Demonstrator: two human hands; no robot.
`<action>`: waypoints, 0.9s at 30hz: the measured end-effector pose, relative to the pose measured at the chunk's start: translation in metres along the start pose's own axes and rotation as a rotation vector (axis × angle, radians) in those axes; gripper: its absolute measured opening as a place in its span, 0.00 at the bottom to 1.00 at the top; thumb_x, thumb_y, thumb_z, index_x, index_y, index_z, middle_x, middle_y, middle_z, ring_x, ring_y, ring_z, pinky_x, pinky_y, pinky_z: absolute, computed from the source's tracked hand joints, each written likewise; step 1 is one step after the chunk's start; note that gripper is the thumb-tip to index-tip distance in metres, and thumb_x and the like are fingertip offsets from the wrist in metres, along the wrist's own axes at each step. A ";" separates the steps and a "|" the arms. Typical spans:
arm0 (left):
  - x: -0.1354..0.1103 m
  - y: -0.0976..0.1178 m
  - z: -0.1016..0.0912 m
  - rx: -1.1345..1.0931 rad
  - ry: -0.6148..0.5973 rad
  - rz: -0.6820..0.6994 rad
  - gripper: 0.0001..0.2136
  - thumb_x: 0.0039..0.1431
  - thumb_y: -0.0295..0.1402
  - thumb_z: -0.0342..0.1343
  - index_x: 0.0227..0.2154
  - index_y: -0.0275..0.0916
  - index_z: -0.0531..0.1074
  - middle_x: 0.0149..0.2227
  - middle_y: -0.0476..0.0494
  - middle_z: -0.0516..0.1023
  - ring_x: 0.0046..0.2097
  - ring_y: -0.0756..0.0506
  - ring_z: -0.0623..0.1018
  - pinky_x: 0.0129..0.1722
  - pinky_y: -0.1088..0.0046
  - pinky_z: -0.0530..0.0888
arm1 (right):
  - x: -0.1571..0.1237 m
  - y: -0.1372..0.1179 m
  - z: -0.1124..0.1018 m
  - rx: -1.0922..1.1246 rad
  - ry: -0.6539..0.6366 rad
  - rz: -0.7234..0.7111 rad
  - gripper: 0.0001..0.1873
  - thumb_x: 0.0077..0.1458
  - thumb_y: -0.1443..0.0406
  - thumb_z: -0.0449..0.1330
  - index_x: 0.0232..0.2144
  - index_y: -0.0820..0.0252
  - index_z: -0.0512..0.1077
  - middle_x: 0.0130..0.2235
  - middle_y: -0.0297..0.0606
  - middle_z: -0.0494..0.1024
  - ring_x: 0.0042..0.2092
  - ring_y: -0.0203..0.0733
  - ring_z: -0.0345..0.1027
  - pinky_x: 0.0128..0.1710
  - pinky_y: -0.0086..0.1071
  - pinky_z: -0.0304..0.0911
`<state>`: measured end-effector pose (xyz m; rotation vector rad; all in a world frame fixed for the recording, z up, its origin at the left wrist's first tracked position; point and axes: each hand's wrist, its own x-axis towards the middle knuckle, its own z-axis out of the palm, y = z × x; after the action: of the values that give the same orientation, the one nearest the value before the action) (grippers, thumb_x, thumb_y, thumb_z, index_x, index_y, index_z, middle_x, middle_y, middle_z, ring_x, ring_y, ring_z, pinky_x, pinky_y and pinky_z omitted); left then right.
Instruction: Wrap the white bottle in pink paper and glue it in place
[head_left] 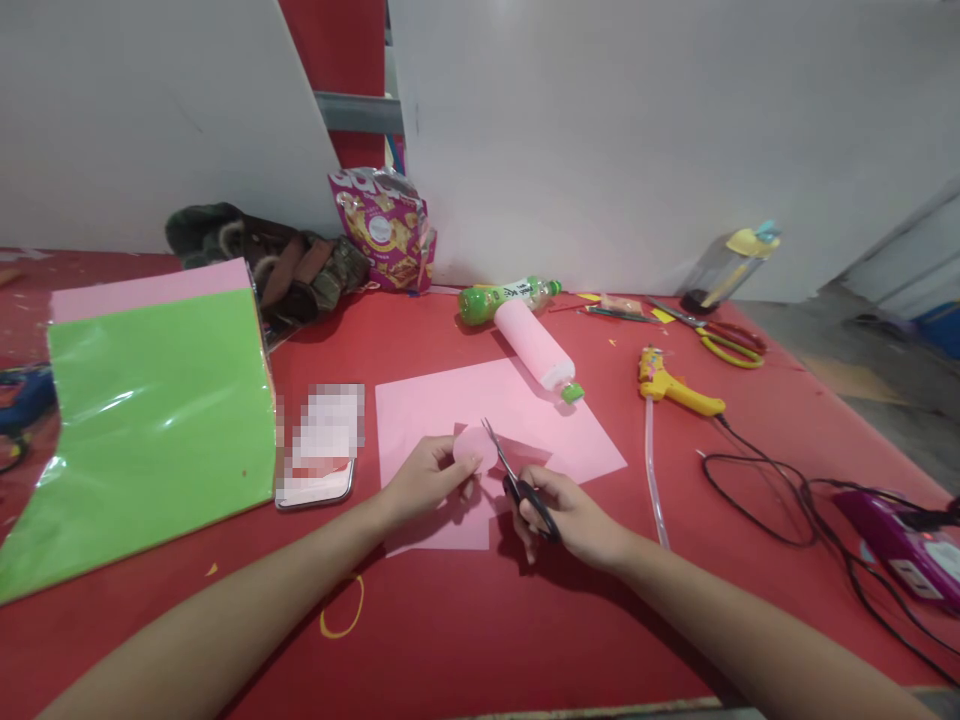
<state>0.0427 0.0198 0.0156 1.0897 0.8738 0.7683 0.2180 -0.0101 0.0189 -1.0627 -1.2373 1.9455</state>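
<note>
My left hand (426, 477) pinches a small round pink paper piece (477, 446) just above a pink paper sheet (525, 420) lying on the red table (480, 640). My right hand (568, 517) grips black-handled scissors (519, 481), whose blades point up and left, right beside the pink round piece. Both hands hover over the sheet's near edge.
A bottle wrapped in pink paper (534, 345) and a green bottle (504, 297) lie behind the sheet. A yellow glue gun (671, 388) with cable, green-handled scissors (726, 342), a purple power strip (904, 545), a phone (319, 450), a green and pink paper stack (150, 410), a snack bag (386, 230).
</note>
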 end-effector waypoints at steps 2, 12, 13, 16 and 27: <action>0.001 0.001 -0.001 0.035 -0.005 0.010 0.13 0.51 0.36 0.51 0.16 0.36 0.62 0.13 0.53 0.62 0.14 0.55 0.65 0.11 0.79 0.66 | 0.000 -0.001 0.000 -0.008 0.002 -0.003 0.21 0.41 0.53 0.60 0.19 0.59 0.53 0.15 0.25 0.64 0.16 0.29 0.60 0.16 0.27 0.60; 0.003 0.001 -0.005 0.090 0.032 0.019 0.15 0.49 0.39 0.52 0.15 0.35 0.62 0.13 0.52 0.63 0.13 0.55 0.65 0.10 0.80 0.66 | -0.001 -0.006 0.002 -0.053 0.049 0.010 0.18 0.44 0.60 0.58 0.18 0.58 0.51 0.13 0.23 0.63 0.14 0.28 0.59 0.14 0.23 0.55; 0.003 0.001 -0.005 0.080 0.043 0.017 0.15 0.48 0.40 0.52 0.15 0.35 0.61 0.13 0.53 0.63 0.13 0.55 0.65 0.10 0.79 0.66 | -0.001 -0.006 0.002 -0.054 0.051 0.011 0.18 0.44 0.60 0.58 0.18 0.58 0.51 0.13 0.23 0.63 0.14 0.29 0.59 0.14 0.23 0.55; 0.004 0.000 -0.006 0.056 0.076 0.009 0.14 0.48 0.40 0.52 0.16 0.35 0.62 0.13 0.53 0.62 0.14 0.55 0.64 0.10 0.79 0.66 | -0.001 -0.005 0.001 -0.065 0.061 0.015 0.18 0.44 0.61 0.58 0.18 0.58 0.50 0.13 0.23 0.63 0.14 0.29 0.59 0.13 0.23 0.55; 0.005 0.003 -0.008 0.123 0.202 0.111 0.13 0.49 0.38 0.51 0.16 0.36 0.61 0.14 0.53 0.63 0.16 0.55 0.63 0.12 0.80 0.64 | -0.001 -0.002 -0.002 -0.058 0.080 0.019 0.17 0.44 0.63 0.57 0.18 0.58 0.50 0.13 0.22 0.62 0.13 0.27 0.58 0.12 0.22 0.55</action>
<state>0.0376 0.0284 0.0152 1.1904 1.0489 0.9391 0.2200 -0.0093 0.0209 -1.1737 -1.2506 1.8722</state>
